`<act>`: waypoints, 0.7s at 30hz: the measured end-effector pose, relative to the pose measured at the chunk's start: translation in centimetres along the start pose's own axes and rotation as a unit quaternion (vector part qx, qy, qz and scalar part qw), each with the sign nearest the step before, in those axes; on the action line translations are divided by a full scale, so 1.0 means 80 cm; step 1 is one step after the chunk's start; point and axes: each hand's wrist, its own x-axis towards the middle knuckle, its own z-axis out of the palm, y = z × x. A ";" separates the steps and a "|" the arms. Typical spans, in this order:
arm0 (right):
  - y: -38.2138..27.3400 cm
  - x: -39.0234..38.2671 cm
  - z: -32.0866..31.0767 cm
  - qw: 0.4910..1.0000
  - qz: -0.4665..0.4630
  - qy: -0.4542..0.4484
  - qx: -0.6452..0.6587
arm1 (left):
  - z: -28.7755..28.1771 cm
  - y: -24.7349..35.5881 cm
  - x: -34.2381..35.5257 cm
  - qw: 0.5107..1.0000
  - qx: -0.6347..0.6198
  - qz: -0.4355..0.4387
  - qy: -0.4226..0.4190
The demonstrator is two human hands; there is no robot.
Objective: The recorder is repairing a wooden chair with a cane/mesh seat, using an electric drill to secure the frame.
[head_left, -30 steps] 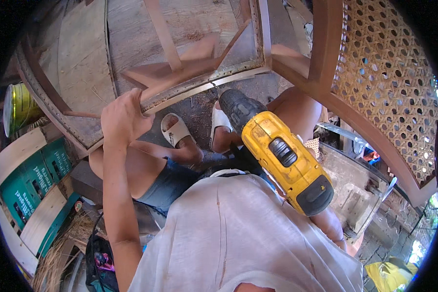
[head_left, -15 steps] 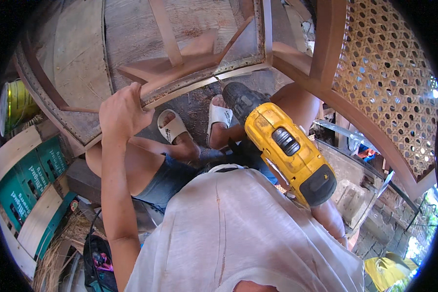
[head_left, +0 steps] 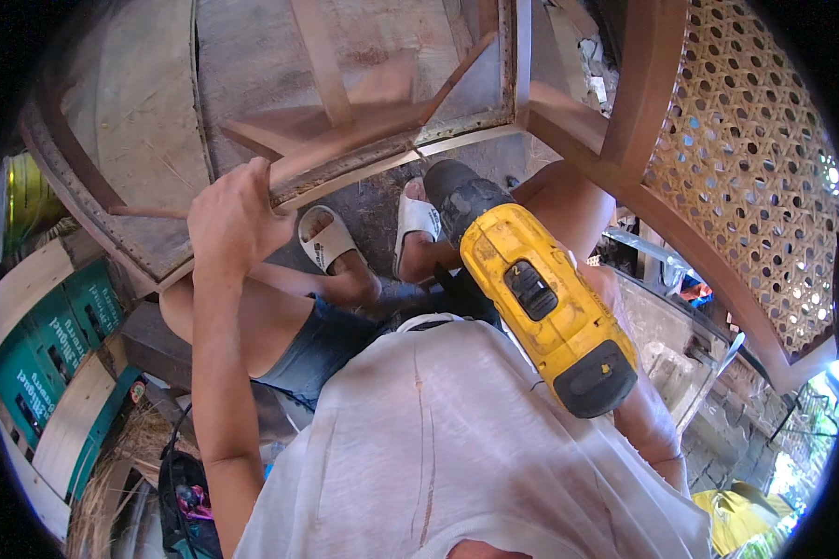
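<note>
My left hand (head_left: pixel 236 212) is closed over the near edge of a brown wooden frame (head_left: pixel 359 166), fingers curled round it. A yellow and black cordless drill (head_left: pixel 573 326) slants across my lap, its black chuck pointing up and left toward that edge. The drill's front end is close to the near rail; I cannot tell whether its bit touches the wood. My right hand (head_left: pixel 609 291) is mostly hidden beneath the drill, with part of it showing along the tool's right side, holding it.
A woven cane panel (head_left: pixel 746 158) in a wooden frame rises at the right. At the left are a teal crate (head_left: pixel 37 373) with pale slats and a yellow can (head_left: pixel 30 207). My feet in white slides (head_left: pixel 329 238) rest below the frame. A yellow cloth-like item (head_left: pixel 732 522) lies lower right.
The drill has tilted and shifted slightly left, its rear end lower, and more of my right hand and forearm shows beside it. My left hand stays on the frame.
</note>
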 end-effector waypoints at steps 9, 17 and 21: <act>-0.008 0.005 -0.001 0.999 0.024 0.000 0.033 | 0.003 -0.006 0.001 1.000 0.000 0.023 0.007; -0.012 0.018 -0.001 1.000 0.016 -0.021 -0.004 | 0.001 -0.002 0.000 1.000 0.004 0.024 0.007; -0.012 0.024 0.001 0.999 0.043 -0.030 -0.001 | 0.003 -0.003 0.000 1.000 -0.009 0.024 0.009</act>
